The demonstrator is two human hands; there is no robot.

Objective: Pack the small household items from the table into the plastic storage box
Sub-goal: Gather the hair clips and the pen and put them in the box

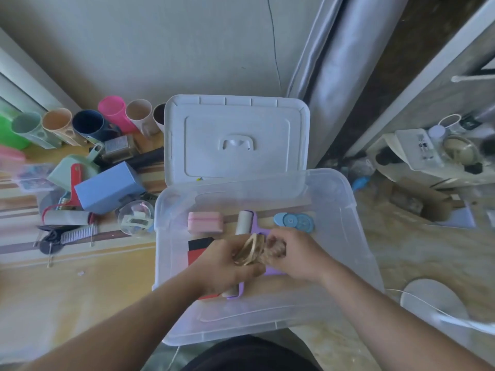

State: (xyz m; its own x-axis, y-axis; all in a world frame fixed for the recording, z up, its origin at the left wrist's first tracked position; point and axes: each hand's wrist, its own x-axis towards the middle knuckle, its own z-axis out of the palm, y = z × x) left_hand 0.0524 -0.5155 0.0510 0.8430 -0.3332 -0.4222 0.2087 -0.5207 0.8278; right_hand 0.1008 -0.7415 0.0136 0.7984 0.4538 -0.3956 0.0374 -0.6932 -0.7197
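The clear plastic storage box (356,223) stands open before me at the table's right end. Inside lie a pink pouch (205,222), a purple lint roller (245,222), a blue round item (294,222) and a red and black card (199,250). Over the box, my left hand (227,266) grips a bunch of gold bangles (250,250). My right hand (294,257) pinches a brownish bundle (276,249) right beside the bangles. On the table to the left remain a blue box (107,188), a clear ball with a hair clip (135,220), a white brush (79,232) and a roller (67,217).
The box's white lid (237,140) leans against the wall behind it. A row of coloured cups (88,125) lines the table's back edge. A green dustpan (69,170) lies among the clutter. To the right, floor with a cardboard box (426,207) and a white appliance (417,153).
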